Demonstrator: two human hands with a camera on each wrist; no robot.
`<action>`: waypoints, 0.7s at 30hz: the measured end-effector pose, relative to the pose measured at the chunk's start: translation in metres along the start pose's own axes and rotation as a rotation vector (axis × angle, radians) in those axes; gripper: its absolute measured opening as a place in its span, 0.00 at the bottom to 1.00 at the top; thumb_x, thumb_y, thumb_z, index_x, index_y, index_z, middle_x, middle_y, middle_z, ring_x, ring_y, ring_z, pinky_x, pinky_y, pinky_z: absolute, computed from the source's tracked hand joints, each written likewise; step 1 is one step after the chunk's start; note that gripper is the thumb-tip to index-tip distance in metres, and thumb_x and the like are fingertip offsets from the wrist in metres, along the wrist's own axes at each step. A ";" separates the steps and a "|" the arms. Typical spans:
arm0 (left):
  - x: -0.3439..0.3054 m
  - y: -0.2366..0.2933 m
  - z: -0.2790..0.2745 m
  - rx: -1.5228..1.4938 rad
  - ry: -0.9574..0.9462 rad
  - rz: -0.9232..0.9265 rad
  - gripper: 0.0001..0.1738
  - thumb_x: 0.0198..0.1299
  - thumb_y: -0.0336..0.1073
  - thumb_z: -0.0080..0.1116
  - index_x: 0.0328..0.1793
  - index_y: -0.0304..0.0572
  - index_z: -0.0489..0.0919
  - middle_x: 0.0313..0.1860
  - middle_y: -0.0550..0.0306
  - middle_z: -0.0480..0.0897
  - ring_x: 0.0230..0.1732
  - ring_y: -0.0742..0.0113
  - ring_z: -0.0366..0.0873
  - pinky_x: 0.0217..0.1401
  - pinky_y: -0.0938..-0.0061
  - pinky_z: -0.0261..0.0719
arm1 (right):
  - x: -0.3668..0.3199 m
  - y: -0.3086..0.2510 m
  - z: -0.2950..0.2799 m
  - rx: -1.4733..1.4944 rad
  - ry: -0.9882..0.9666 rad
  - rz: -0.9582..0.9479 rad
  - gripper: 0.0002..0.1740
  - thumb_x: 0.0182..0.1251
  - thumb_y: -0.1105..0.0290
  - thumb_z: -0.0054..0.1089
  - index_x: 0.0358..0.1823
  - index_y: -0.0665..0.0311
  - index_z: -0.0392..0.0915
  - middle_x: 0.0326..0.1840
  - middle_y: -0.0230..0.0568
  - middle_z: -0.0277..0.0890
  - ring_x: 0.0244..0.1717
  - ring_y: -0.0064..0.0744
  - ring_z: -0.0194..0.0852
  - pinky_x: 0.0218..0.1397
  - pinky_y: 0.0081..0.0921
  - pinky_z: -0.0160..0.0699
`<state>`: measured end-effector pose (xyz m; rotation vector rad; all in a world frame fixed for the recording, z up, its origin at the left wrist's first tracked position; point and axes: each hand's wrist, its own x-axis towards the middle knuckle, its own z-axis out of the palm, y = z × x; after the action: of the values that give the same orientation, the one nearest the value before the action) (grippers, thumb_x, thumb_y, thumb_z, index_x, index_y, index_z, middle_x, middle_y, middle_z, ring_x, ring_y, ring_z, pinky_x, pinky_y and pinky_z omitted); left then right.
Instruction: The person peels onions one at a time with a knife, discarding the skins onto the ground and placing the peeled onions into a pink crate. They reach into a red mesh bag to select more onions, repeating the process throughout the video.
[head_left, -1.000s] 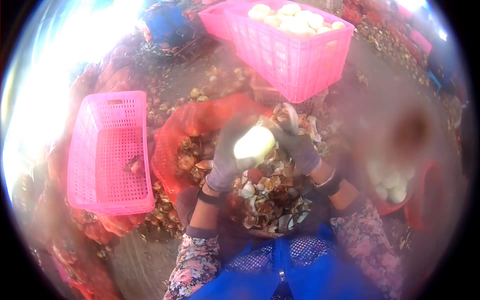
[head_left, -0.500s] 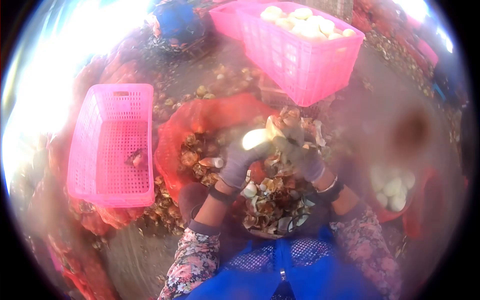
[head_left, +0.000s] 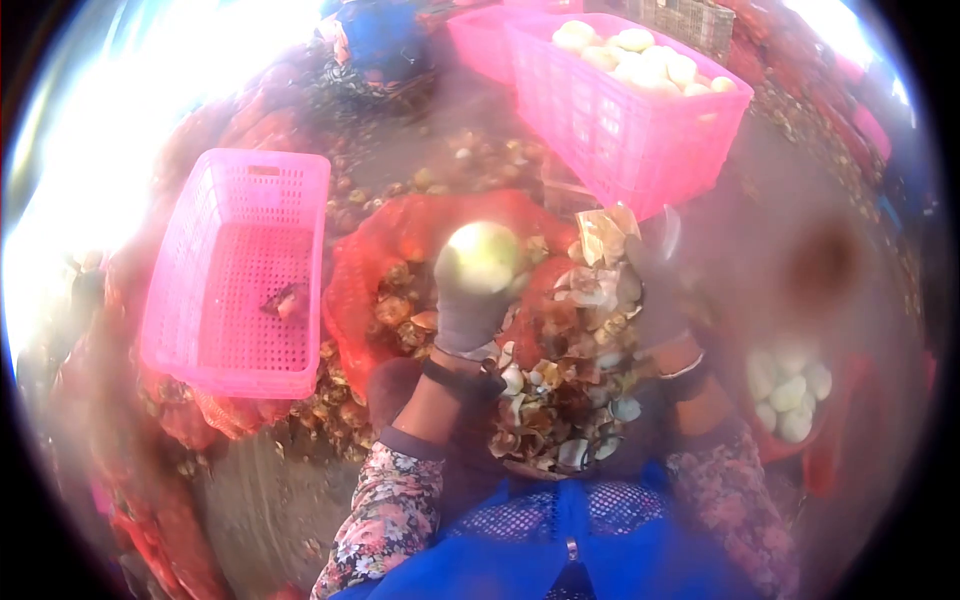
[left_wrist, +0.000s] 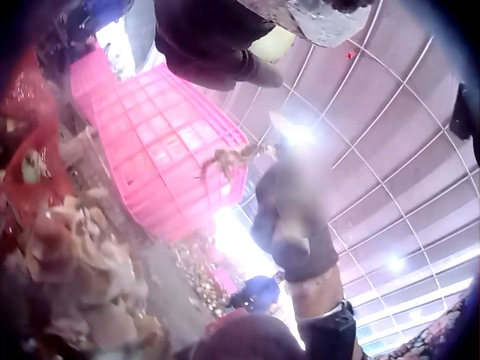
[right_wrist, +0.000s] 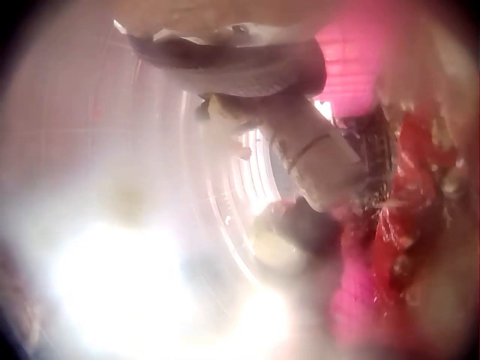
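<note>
My gloved left hand (head_left: 470,318) holds up a peeled pale onion (head_left: 484,256), cupped in its fingers over a red mesh sack (head_left: 400,225). In the left wrist view, the onion (left_wrist: 274,45) shows partly behind dark glove fingers (left_wrist: 214,45). To the right, my gloved right hand (head_left: 655,300) grips what looks like a small knife, its pale curved blade (head_left: 671,232) glinting beyond the fingers. Papery brown onion skin (head_left: 605,235) overlaps that hand's fingertips. Below both hands lies a heap of onion peelings (head_left: 560,400). The right wrist view is blurred by glare.
An open pink crate (head_left: 325,270) with a scrap inside stands at left. Another pink crate (head_left: 630,140), full of peeled onions (head_left: 650,65), stands ahead. More peeled onions (head_left: 790,395) sit in a red container at right. Unpeeled onions (head_left: 395,310) spill from the sack.
The hands have moved apart. My left hand has turned the onion upright and lifted it, and my right hand has drawn away to the right with loose skin at its fingers.
</note>
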<state>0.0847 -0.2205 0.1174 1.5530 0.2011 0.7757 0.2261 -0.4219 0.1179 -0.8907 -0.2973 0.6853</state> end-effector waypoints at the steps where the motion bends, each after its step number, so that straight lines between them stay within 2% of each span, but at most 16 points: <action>1: 0.000 0.009 -0.004 0.017 -0.021 -0.001 0.43 0.56 0.62 0.66 0.68 0.39 0.69 0.63 0.46 0.75 0.65 0.46 0.74 0.68 0.47 0.76 | 0.006 0.002 -0.013 0.067 0.004 0.038 0.11 0.74 0.63 0.55 0.44 0.62 0.81 0.24 0.26 0.71 0.23 0.17 0.72 0.29 0.15 0.78; 4: 0.000 0.008 -0.008 0.203 0.004 0.038 0.44 0.56 0.64 0.65 0.69 0.39 0.68 0.65 0.47 0.74 0.67 0.46 0.73 0.67 0.48 0.77 | 0.017 -0.003 -0.029 0.006 -0.018 0.013 0.10 0.70 0.68 0.56 0.50 0.60 0.79 0.34 0.27 0.74 0.32 0.18 0.74 0.36 0.16 0.79; 5: -0.001 0.006 -0.009 0.238 0.006 0.036 0.45 0.56 0.65 0.65 0.69 0.39 0.68 0.65 0.47 0.74 0.67 0.46 0.72 0.66 0.48 0.78 | 0.016 -0.005 -0.031 -0.268 -0.079 -0.102 0.12 0.69 0.70 0.56 0.52 0.59 0.79 0.37 0.27 0.75 0.35 0.19 0.75 0.39 0.16 0.79; 6: -0.001 0.003 -0.008 0.265 0.017 0.041 0.45 0.56 0.65 0.64 0.69 0.39 0.68 0.65 0.47 0.74 0.67 0.46 0.72 0.67 0.48 0.77 | 0.019 -0.003 -0.033 -0.740 -0.140 -0.322 0.14 0.67 0.72 0.56 0.54 0.58 0.78 0.40 0.27 0.76 0.38 0.19 0.75 0.41 0.16 0.79; 7: -0.002 0.000 -0.007 0.292 0.028 0.046 0.45 0.57 0.65 0.64 0.69 0.39 0.68 0.65 0.47 0.74 0.68 0.46 0.71 0.67 0.49 0.77 | 0.020 -0.004 -0.034 -1.220 -0.128 -0.619 0.17 0.66 0.74 0.57 0.56 0.57 0.78 0.44 0.27 0.77 0.41 0.20 0.76 0.43 0.16 0.80; 10: -0.005 0.001 0.002 0.272 0.017 0.013 0.45 0.57 0.67 0.63 0.69 0.41 0.68 0.65 0.48 0.74 0.69 0.47 0.70 0.70 0.49 0.73 | 0.015 -0.005 -0.023 -1.748 -0.198 -1.024 0.26 0.61 0.79 0.57 0.62 0.54 0.76 0.54 0.28 0.80 0.50 0.21 0.78 0.51 0.17 0.80; 12: -0.006 0.020 0.008 0.191 -0.062 -0.050 0.46 0.57 0.69 0.62 0.69 0.42 0.68 0.66 0.49 0.74 0.69 0.49 0.70 0.71 0.50 0.71 | -0.001 -0.011 0.005 -1.799 -0.180 -1.055 0.23 0.64 0.80 0.58 0.61 0.56 0.77 0.53 0.29 0.80 0.47 0.21 0.78 0.48 0.16 0.80; 13: -0.005 0.024 0.011 0.160 -0.086 -0.065 0.46 0.57 0.69 0.61 0.69 0.43 0.68 0.66 0.49 0.74 0.68 0.50 0.71 0.72 0.50 0.70 | -0.007 -0.007 0.022 -1.667 -0.173 -0.961 0.22 0.65 0.79 0.58 0.61 0.57 0.77 0.52 0.30 0.80 0.45 0.20 0.78 0.47 0.16 0.79; 14: -0.005 0.021 0.014 0.149 -0.078 -0.051 0.46 0.57 0.70 0.61 0.70 0.43 0.68 0.66 0.50 0.74 0.68 0.51 0.71 0.72 0.51 0.69 | -0.013 -0.004 0.039 -1.528 -0.159 -0.877 0.21 0.66 0.79 0.58 0.61 0.58 0.77 0.51 0.31 0.81 0.43 0.20 0.78 0.45 0.16 0.79; 16: -0.008 0.015 0.019 0.112 -0.074 -0.029 0.46 0.57 0.72 0.59 0.70 0.45 0.68 0.67 0.51 0.74 0.67 0.53 0.72 0.71 0.52 0.68 | -0.027 0.014 0.065 -0.924 -0.137 -0.488 0.19 0.68 0.77 0.59 0.61 0.60 0.77 0.49 0.33 0.81 0.39 0.19 0.78 0.41 0.15 0.78; 18: -0.012 0.005 0.022 0.064 -0.101 -0.038 0.47 0.57 0.72 0.59 0.72 0.45 0.68 0.67 0.53 0.73 0.67 0.55 0.72 0.71 0.53 0.69 | -0.018 0.037 0.068 -0.827 -0.215 -0.583 0.26 0.69 0.78 0.56 0.68 0.63 0.70 0.58 0.36 0.79 0.40 0.17 0.77 0.43 0.19 0.79; 21: -0.015 0.005 0.020 -0.084 -0.193 -0.166 0.48 0.57 0.71 0.59 0.74 0.46 0.66 0.68 0.55 0.73 0.67 0.58 0.72 0.71 0.55 0.69 | -0.018 0.037 0.070 -0.650 -0.189 -0.502 0.26 0.69 0.79 0.56 0.69 0.62 0.71 0.60 0.40 0.79 0.48 0.23 0.77 0.50 0.21 0.79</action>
<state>0.0833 -0.2466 0.1183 1.5005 0.1510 0.4947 0.1616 -0.3747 0.1312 -1.3021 -0.9132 0.1918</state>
